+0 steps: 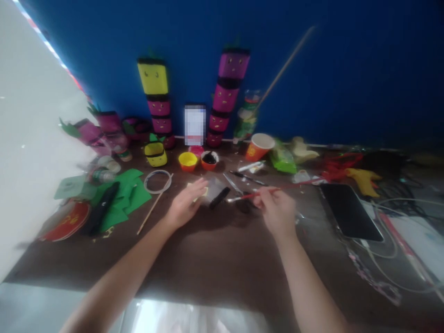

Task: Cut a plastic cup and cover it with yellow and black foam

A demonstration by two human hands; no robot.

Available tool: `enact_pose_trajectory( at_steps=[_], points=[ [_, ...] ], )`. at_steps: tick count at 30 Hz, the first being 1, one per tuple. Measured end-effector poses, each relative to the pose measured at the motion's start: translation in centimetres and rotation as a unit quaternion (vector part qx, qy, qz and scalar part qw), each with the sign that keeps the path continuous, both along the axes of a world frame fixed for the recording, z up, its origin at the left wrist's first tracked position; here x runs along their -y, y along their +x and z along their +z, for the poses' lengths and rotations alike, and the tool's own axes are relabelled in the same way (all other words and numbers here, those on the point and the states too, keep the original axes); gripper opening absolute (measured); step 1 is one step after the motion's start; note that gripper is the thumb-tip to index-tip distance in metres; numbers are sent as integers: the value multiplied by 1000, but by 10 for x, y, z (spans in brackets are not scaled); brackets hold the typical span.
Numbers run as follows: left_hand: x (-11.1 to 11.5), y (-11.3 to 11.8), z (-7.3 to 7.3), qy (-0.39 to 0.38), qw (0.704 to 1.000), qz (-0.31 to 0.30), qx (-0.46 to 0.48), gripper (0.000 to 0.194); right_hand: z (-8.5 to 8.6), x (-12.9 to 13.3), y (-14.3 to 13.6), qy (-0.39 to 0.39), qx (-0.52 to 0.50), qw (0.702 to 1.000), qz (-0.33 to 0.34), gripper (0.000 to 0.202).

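My right hand (277, 208) grips a red paintbrush (244, 197), its bristle end pointing left toward a small black piece (219, 198). Beside that piece, my left hand (187, 203) rests its fingertips at a small pale yellow piece (204, 192); blur hides whether the fingers hold it. A translucent sheet (213, 187) lies between the hands. Behind them stand a cup of yellow paint (188, 161) and a cup of black paint (210, 160). A small yellow box with green leaves (156, 155) is to their left.
Purple and yellow stacked figures (225, 97) lean on the blue wall. A phone (350, 212) and cables lie right. An orange paper cup (260, 146) stands behind my right hand. Green sheets (130, 192), a wire ring (157, 182) and a thin stick (152, 210) lie left.
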State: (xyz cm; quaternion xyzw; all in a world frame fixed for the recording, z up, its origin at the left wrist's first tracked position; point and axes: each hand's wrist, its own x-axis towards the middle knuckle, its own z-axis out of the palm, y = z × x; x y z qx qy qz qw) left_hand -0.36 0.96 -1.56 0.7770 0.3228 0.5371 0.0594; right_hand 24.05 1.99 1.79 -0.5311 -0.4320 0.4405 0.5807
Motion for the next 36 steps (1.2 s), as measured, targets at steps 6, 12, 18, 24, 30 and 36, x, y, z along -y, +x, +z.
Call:
enact_pose_trajectory(
  at_steps=[6, 12, 18, 24, 30, 36],
  points=[
    [1, 0, -1, 0, 1000, 3, -6, 40, 1, 2, -5, 5, 44, 999, 11, 35],
    [2, 1, 1, -1, 1000, 4, -9, 40, 8, 5, -6, 37, 96, 995, -10, 33],
    [2, 0, 2, -7, 1000, 3, -6, 42, 12, 11, -6, 86, 155, 983, -41, 32],
    [1, 1, 1, -3, 1000, 8, -8, 45, 3, 16, -4, 147, 251, 956, -40, 33],
    [0, 1, 0, 4, 1000, 22, -16, 44, 9, 21, -5, 242, 327, 913, -23, 22],
    [0, 1, 0, -2, 999, 35, -17, 43, 13, 24, -3, 275, 277, 920, -23, 14]
  ],
)
